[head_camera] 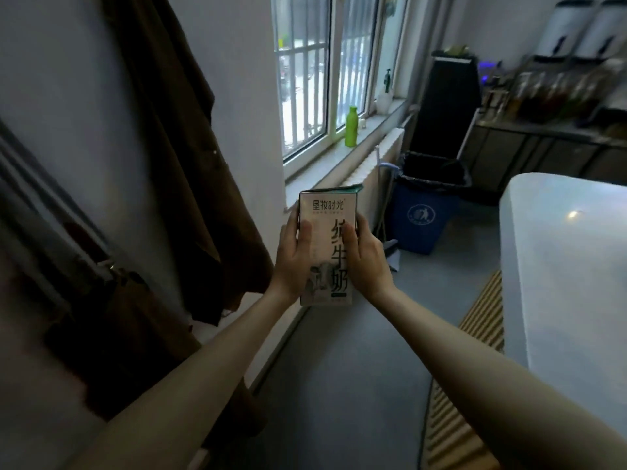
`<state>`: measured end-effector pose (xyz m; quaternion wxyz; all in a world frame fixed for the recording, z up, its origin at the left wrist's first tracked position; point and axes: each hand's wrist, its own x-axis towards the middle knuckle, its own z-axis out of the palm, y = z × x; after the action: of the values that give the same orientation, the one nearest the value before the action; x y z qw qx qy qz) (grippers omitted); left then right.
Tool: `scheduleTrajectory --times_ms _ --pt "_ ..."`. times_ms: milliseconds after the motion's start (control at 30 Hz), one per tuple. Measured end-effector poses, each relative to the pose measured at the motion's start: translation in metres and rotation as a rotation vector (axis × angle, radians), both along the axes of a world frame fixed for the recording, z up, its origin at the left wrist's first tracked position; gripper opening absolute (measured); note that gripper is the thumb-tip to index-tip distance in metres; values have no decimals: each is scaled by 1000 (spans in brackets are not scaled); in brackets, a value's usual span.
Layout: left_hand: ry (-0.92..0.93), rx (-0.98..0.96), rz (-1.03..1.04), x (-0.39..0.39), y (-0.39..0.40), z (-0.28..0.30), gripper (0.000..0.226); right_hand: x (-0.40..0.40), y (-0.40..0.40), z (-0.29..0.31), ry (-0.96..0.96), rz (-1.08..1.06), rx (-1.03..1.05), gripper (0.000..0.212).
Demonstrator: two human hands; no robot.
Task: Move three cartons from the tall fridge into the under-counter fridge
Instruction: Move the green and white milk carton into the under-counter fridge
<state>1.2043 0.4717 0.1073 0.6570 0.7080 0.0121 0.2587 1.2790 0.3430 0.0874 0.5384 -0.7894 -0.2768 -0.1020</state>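
A white milk carton [327, 215] with dark printed characters and a green top edge is held upright in front of me, above the grey floor. My left hand [294, 256] grips its left side, thumb on the front face. My right hand [364, 257] grips its right side. Both arms reach forward from the bottom of the view. Neither fridge shows as such; steel under-counter cabinets [529, 152] run along the far right wall.
A white counter [563, 259] juts in at right, with a slatted floor mat [475, 334] beside it. A blue bin [422, 215] with a black liner stands ahead below the window. A green bottle [351, 126] is on the sill. Brown coats [176, 137] hang at left.
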Motion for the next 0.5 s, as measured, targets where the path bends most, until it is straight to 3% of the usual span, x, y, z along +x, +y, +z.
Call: scheduleTrajectory --times_ms 100,500 --pt "6 -3 -96 48 18 3 44 34 10 4 11 -123 4 54" --pt "21 8 -217 167 11 -2 49 131 -5 -5 21 -312 6 79"
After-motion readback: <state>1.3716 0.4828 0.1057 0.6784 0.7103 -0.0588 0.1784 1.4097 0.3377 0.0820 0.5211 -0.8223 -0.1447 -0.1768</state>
